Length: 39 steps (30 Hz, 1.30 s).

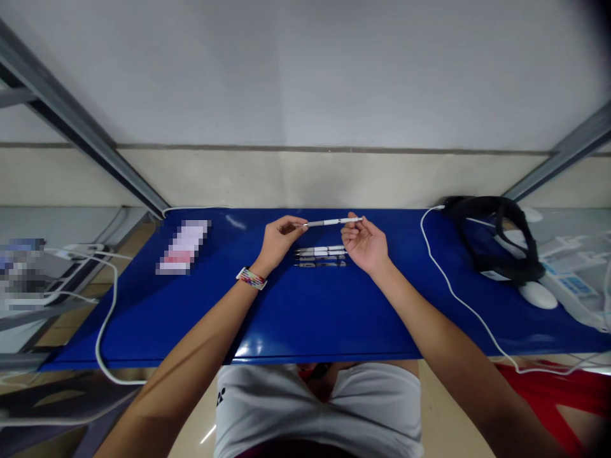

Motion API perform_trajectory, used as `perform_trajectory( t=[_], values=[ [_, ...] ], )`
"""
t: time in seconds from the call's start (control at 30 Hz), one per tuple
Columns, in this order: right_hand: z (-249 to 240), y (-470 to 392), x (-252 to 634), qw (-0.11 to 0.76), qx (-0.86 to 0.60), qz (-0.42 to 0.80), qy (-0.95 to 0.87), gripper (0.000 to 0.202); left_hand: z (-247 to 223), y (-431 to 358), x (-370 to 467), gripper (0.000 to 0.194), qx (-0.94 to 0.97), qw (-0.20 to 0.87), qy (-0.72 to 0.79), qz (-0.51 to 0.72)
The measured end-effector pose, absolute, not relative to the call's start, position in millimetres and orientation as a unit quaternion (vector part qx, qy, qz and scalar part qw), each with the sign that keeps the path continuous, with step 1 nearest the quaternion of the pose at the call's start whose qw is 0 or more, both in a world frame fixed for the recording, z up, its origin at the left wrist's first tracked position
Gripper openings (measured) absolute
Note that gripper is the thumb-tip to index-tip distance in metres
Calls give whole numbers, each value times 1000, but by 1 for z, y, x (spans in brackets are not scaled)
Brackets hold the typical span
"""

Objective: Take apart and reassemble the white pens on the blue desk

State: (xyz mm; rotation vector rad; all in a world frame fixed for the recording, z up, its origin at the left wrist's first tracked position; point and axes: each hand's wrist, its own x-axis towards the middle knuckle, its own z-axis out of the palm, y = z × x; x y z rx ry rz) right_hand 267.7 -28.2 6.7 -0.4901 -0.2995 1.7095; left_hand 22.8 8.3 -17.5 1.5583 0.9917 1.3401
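A slim white pen (334,222) with a grey grip section is stretched level between my two hands, above the blue tabletop (305,318). My left hand (281,238) pinches its tip end between thumb and fingers. At the other end, my right hand (366,242) has it between thumb and fingertips, palm turned up. Just below lie several pens in a row, white ones (319,250) at the back and dark ones (321,261) in front, tips to the left. My right fingers cover part of the white pens' right ends.
A blurred-out pink and white item (184,248) lies at the left. On the right rest a black headset (501,242), a white rounded device (538,295) and a clear plastic tray (577,273). White cables (443,273) run along both sides. A wall (329,178) stands behind.
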Motion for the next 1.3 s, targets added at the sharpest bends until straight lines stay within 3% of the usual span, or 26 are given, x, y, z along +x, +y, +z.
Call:
perform_trajectory(
  t=[0.63, 0.77, 1.17, 1.3],
  values=[
    [8, -29, 265, 628, -228, 732, -132, 9, -16, 8, 23, 27, 619, 419, 391, 537],
    [8, -30, 266, 626, -223, 733, -149, 17, -17, 9, 22, 27, 620, 414, 396, 537],
    [8, -27, 264, 626, -210, 738, -137, 7, -17, 8, 23, 26, 616, 419, 391, 541],
    [8, -28, 263, 626, -211, 741, -121, 16, -17, 9, 23, 26, 615, 423, 388, 540]
  ],
)
